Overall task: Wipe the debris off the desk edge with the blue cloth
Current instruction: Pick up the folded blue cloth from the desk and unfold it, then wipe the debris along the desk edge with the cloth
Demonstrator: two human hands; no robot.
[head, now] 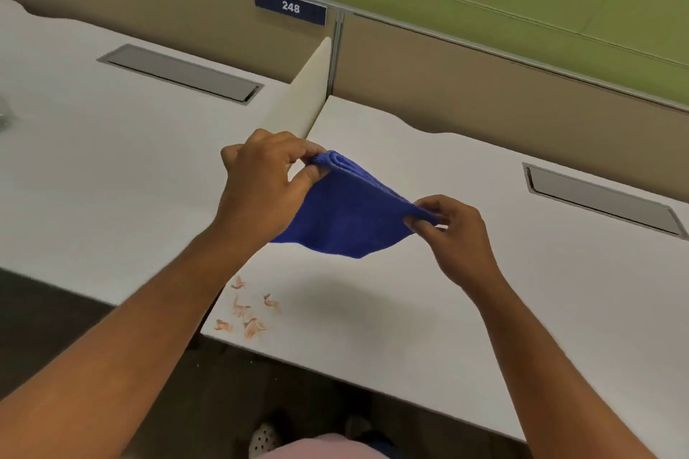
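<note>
A blue cloth (346, 216) hangs folded in the air above the white desk (428, 309), stretched between both hands. My left hand (261, 179) pinches its upper left corner and my right hand (453, 231) pinches its right corner. Several orange-pink debris scraps (248, 309) lie on the desk near its front left corner, below the cloth and beside my left forearm. Neither hand touches the desk.
A low cream divider (298, 101) separates this desk from the neighbouring desk (93, 160) on the left. Each desk has a grey cable hatch (604, 201) (182, 73). Beige and green partition panels with a "248" label (290, 6) stand behind. Dark floor lies below the front edge.
</note>
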